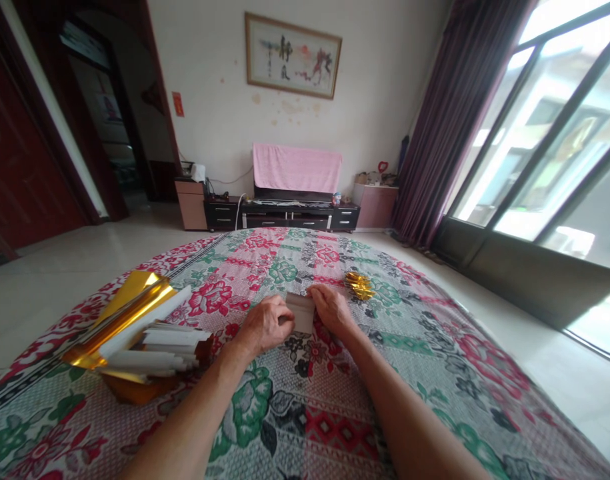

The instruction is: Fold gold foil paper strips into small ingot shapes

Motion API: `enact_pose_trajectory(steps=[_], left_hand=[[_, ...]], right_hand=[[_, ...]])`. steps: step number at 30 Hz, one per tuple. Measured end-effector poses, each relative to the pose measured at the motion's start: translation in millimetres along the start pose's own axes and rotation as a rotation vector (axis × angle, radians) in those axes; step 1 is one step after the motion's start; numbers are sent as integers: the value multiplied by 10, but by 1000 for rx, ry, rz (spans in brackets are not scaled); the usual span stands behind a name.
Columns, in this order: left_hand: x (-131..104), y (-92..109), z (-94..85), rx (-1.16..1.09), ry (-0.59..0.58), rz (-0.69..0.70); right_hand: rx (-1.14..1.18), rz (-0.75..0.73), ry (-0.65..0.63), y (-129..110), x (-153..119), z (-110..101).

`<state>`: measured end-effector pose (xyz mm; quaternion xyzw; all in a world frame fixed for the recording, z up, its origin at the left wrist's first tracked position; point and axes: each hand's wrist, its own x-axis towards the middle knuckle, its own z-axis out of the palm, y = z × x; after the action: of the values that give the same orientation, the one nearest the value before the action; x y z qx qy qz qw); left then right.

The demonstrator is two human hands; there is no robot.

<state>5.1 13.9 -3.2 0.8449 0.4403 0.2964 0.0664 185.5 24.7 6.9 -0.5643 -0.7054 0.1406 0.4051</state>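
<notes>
A small pale sheet of paper [301, 316] lies between my two hands, low over the patterned tablecloth. My left hand [269, 323] is closed on its left edge, fingers curled and thumb pressed in. At the upper right corner of the paper, my right hand [331, 308] grips with bent fingers. Just right of that hand sits a small golden folded foil piece [359, 285]. Off to the left lies a pile of white-backed paper strips [172, 339] with shiny gold foil sheets [129, 319] beside and under it.
The round table's floral tablecloth [245, 407] fills the foreground. Beyond it, a low black cabinet [269, 220] holds a screen draped with a pink cloth [297, 167]. A purple curtain [435, 120] and glazed door panels stand on the right, a red door [25, 153] on the left.
</notes>
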Motion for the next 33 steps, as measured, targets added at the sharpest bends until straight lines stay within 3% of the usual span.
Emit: enact_pose_trajectory(steps=[7,17,24,33], left_hand=[[-15,-36,8,-50,24,14],[-28,-49,15,-31,80,-5],[-28,5,13,17,91,-27],[21,-44,83,6,89,-74]], right_hand=[[20,-86,-41,46,6,-2],[41,-28,-63,36,-2,20],[27,-138,-42,77,-40,58],[33,-170,-79,20,-71,-6]])
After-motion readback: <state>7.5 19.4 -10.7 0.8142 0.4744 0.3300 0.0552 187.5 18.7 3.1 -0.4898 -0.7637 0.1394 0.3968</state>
